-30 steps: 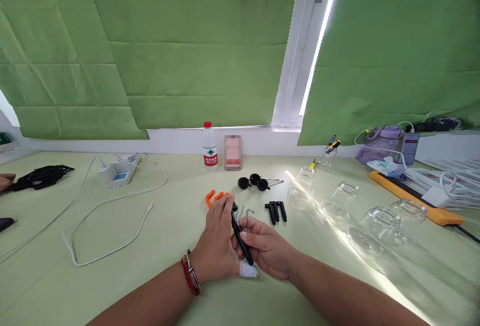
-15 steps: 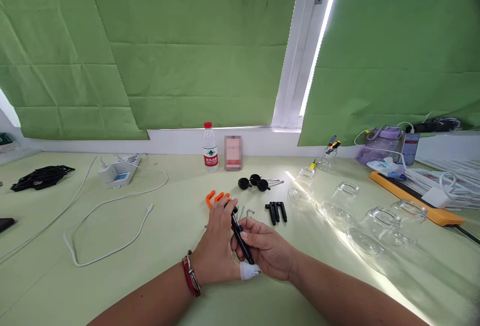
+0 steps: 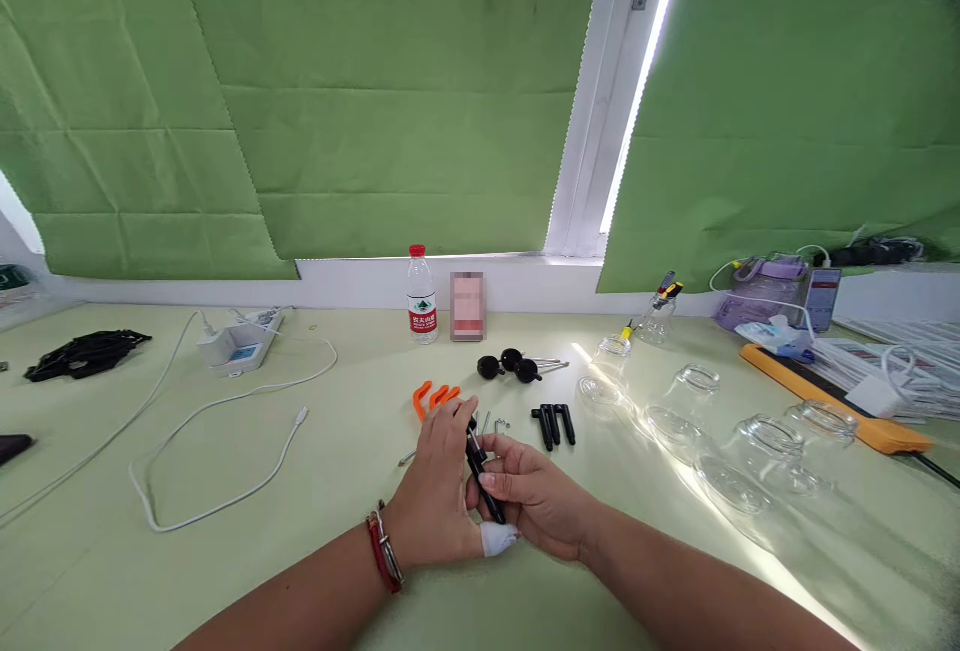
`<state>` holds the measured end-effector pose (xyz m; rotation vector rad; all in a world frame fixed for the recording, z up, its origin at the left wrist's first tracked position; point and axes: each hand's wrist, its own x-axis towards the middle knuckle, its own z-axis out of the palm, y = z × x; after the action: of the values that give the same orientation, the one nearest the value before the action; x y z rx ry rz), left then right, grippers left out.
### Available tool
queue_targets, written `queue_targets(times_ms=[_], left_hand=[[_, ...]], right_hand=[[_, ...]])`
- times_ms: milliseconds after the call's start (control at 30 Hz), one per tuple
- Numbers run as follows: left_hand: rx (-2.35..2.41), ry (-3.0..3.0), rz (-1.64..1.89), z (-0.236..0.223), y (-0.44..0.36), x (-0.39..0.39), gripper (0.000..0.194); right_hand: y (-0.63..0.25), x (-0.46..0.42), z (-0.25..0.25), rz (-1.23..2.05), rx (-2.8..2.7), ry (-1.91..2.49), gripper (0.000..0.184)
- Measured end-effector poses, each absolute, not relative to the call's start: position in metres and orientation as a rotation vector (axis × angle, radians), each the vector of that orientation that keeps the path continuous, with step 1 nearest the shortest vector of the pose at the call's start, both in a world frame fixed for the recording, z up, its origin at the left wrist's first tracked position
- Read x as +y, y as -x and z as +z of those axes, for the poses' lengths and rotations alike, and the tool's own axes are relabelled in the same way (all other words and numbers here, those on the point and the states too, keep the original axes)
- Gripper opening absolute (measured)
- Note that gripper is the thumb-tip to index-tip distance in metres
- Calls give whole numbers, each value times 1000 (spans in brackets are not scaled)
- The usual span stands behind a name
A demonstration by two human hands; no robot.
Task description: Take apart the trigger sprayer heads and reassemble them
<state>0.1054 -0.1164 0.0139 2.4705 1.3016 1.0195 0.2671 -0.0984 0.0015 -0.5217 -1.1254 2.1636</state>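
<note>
Between my two hands is a slim black handle-like piece (image 3: 491,501) with a short metal rod near its upper end, tilted with its lower end toward the right. My left hand (image 3: 439,486) has its fingers at the upper end and its thumb, wrapped in white, stretched below the lower end. My right hand (image 3: 536,506) pinches the piece from the right between thumb and fingers. Just beyond the hands lie orange hook-shaped pieces (image 3: 422,399), partly hidden by my left fingers, and small metal screws (image 3: 501,425). Several black angled handles (image 3: 553,426) rest to the right.
Black round knobs with metal shafts (image 3: 512,364) lie farther back. A water bottle (image 3: 422,306) stands near the wall. Upturned glass jars (image 3: 765,446) are at right, beside an orange-edged power strip (image 3: 825,396). A white cable (image 3: 262,486) curls at left from a socket block (image 3: 240,343).
My right thumb has shifted slightly down along the black piece. A thin metal screw now shows left of my left hand. Both hands otherwise keep nearly the same place.
</note>
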Motion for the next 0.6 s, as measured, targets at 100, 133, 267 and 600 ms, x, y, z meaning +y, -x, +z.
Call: queue_targets(times_ms=[100, 133, 267, 600], left_hand=[[1323, -2480, 989, 14, -106, -116, 114], [1326, -2478, 995, 14, -106, -116, 114], [1360, -2431, 1030, 18, -108, -115, 103], [1442, -1873, 922, 31, -88, -105, 87]], right_hand=[[-268, -97, 0, 2182, -1118, 521, 45], [-268, -97, -1, 2189, -1114, 519, 46], [-265, -98, -1, 2175, -1092, 538, 46], [-291, -61, 8, 1433, -1441, 1100, 14]])
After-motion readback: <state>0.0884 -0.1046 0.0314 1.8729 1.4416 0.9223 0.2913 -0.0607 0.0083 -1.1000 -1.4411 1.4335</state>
